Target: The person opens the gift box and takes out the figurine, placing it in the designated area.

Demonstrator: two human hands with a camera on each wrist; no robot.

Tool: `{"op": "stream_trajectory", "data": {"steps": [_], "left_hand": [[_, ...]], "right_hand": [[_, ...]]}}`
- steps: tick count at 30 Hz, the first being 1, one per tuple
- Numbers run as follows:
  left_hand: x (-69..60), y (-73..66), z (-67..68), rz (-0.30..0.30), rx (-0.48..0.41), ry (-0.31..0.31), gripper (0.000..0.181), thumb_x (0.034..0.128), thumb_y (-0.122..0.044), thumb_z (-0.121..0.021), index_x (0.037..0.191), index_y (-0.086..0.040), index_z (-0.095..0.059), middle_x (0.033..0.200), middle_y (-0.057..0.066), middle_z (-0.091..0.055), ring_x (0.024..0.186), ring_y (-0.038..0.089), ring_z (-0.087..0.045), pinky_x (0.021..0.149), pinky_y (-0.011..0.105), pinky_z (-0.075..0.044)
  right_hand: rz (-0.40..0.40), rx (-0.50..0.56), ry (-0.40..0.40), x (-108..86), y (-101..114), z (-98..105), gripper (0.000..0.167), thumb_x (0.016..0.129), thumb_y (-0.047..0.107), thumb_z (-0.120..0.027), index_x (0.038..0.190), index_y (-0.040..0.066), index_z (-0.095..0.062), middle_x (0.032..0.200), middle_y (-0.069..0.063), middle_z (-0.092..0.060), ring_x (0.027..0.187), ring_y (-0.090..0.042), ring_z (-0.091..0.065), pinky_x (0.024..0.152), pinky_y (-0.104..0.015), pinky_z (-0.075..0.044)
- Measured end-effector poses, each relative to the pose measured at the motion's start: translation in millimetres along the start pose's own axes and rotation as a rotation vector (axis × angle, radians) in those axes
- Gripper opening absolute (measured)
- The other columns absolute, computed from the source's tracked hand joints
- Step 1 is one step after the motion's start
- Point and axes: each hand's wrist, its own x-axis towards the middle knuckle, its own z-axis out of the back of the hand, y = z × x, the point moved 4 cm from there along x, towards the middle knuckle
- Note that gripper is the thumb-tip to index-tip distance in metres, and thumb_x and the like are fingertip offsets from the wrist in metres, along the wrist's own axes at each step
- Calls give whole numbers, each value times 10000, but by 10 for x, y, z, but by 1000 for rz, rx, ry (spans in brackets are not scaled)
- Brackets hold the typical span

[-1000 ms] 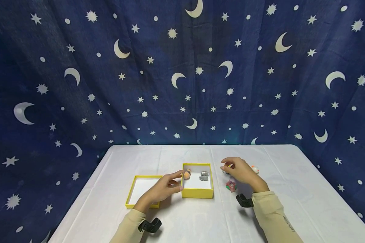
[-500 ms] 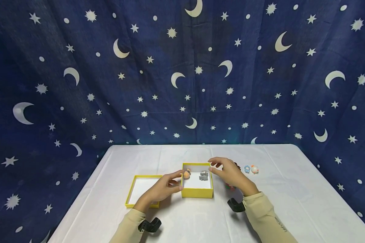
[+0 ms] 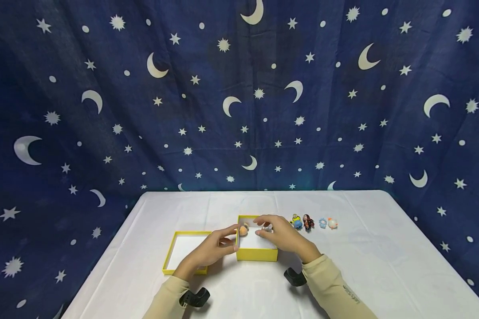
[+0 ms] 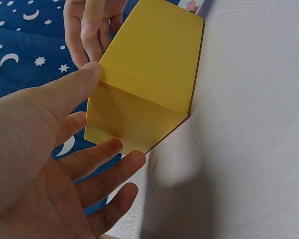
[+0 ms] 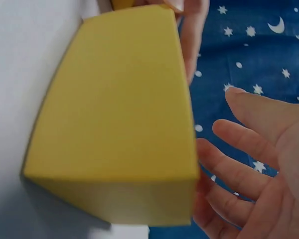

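Observation:
A yellow box (image 3: 257, 254) with a white inside stands on the table, holding an orange-and-brown figure (image 3: 243, 230) at its left. My left hand (image 3: 215, 248) rests against the box's left wall, thumb at the edge and fingers spread, as the left wrist view shows. My right hand (image 3: 281, 232) reaches over the box's right side with fingers apart; I see nothing between them in the right wrist view. Beneath it, a grey figure (image 3: 268, 227) is mostly hidden.
The shallow yellow-rimmed lid (image 3: 171, 250) lies left of the box. To the right stand a yellow-and-blue figure (image 3: 296, 222), a dark-haired figure (image 3: 308, 223), a light-blue figure (image 3: 322, 223) and a white-and-orange figure (image 3: 332, 223). Behind hangs a starry blue curtain (image 3: 207, 110).
My right hand has moved left from beside the small figures to over the box, uncovering them. Its forearm now hides the pink figure in the head view. The left hand stays at the box.

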Motion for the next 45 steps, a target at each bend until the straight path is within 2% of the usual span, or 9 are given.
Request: {"op": "stream_trajectory", "data": {"steps": [4, 9, 14, 19, 24, 29, 35, 42, 45], "left_hand": [[-9, -1, -4, -7, -8, 1, 616, 1005, -201, -639, 1568, -154, -395, 1548, 204, -468, 1276, 374, -591, 1077, 518, -499], [-18, -8, -1, -17, -8, -2, 615, 1005, -187, -637, 1568, -148, -394, 1540, 218, -470, 1262, 367, -602, 1074, 513, -501], [-19, -10, -3, -23, -12, 9, 622, 1011, -191, -627, 1575, -126, -374, 1542, 232, -460, 1266, 371, -598, 1073, 506, -503], [-20, -2, -2, -19, -14, 8, 621, 1012, -195, -626, 1575, -125, -374, 1548, 228, -454, 1271, 370, -595, 1072, 505, -504], [-15, 4, -6, -20, -14, 9, 616, 1011, -181, -623, 1573, -122, -378, 1543, 231, -460, 1263, 364, -600, 1068, 499, -506], [-18, 1, -5, -21, -17, 3, 619, 1009, -186, -629, 1572, -122, -380, 1547, 220, -460, 1263, 357, -601, 1065, 489, -510], [-21, -7, -4, -27, -21, 5, 624, 1012, -180, -625, 1576, -116, -368, 1555, 223, -448, 1272, 370, -595, 1065, 494, -510], [-17, -9, -4, -22, -33, 5, 623, 1010, -181, -628, 1576, -134, -372, 1587, 181, -422, 1281, 374, -590, 1070, 491, -508], [-7, -12, -3, -23, -31, 9, 626, 1010, -181, -628, 1577, -127, -369, 1586, 176, -424, 1279, 370, -590, 1066, 481, -511]], "right_hand": [[7, 1, 33, 64, 29, -111, 372, 954, 182, -707, 1291, 28, -669, 1265, -147, -702, 1127, -338, -653, 950, -504, -554], [2, -25, 85, 152, 46, -219, 415, 926, 173, -745, 1315, 51, -662, 1300, -127, -688, 1146, -346, -652, 940, -502, -568], [-23, -55, 131, 224, 30, -309, 488, 910, 165, -763, 1369, 75, -624, 1342, -155, -663, 1202, -369, -640, 1000, -524, -546], [-31, -83, 153, 293, 73, -353, 496, 883, 115, -784, 1356, 99, -636, 1391, -121, -641, 1281, -360, -606, 1052, -544, -513], [-69, -112, 185, 342, 100, -388, 504, 849, 49, -801, 1330, 97, -656, 1367, -121, -654, 1266, -351, -610, 1044, -528, -523], [-103, -115, 189, 387, 99, -428, 466, 858, 10, -776, 1305, 104, -682, 1329, -122, -673, 1218, -336, -630, 1022, -512, -537], [-113, -175, 136, 433, 93, -473, 401, 847, 15, -777, 1239, 64, -711, 1204, -115, -727, 1100, -288, -673, 966, -488, -555], [-118, -199, 106, 439, 101, -504, 200, 882, 62, -764, 1077, 91, -736, 1032, -54, -739, 895, -177, -644, 856, -427, -559], [-121, -197, 95, 438, 99, -514, 161, 884, 44, -755, 1036, 91, -729, 1021, -65, -738, 881, -185, -645, 853, -434, -562]]}}
